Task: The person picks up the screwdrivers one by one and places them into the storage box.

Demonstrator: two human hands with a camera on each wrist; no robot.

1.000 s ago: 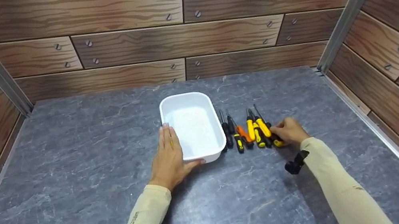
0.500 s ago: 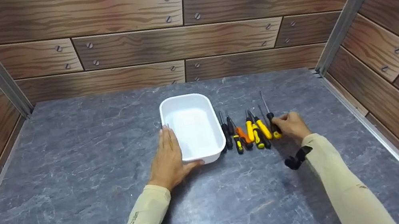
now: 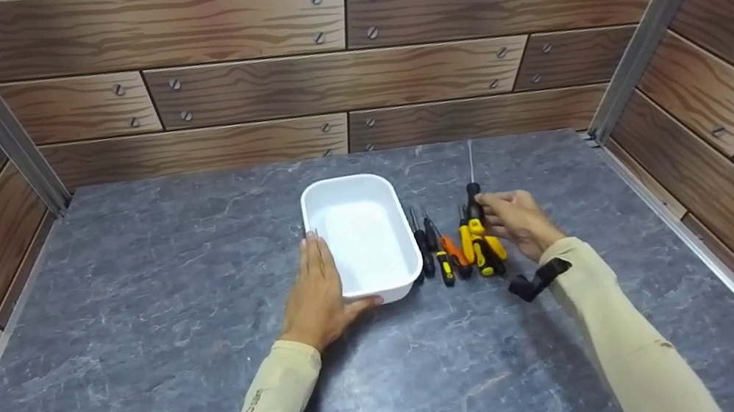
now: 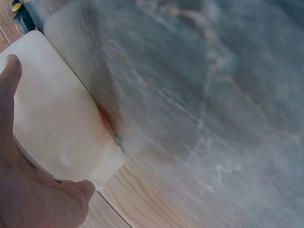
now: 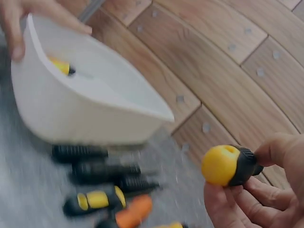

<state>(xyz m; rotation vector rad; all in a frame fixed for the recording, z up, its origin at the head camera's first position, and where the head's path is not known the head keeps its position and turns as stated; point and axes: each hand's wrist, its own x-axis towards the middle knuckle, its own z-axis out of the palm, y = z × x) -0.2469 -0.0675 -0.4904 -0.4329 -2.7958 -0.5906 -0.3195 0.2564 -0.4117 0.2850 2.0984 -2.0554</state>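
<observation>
Within the right grip (image 3: 520, 219), a screwdriver (image 3: 473, 190) was pinched by its handle (image 5: 221, 165), judged light, stiff and best held there. Left of that grip, a tub (image 3: 398, 291) was steadied by the straight-fingered left grip (image 3: 316, 300).

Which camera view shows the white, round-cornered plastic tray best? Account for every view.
The head view: the tray lies wholly in frame, rim and floor visible, the person's left hand covering part of one edge. Right wrist: an outer wall and part of the inside. Left wrist: mainly outer surface, cropped by the frame.

A grey table (image 3: 397, 387) bears a tub (image 3: 373, 242) and apparently screwdrivers (image 3: 453, 251).
</observation>
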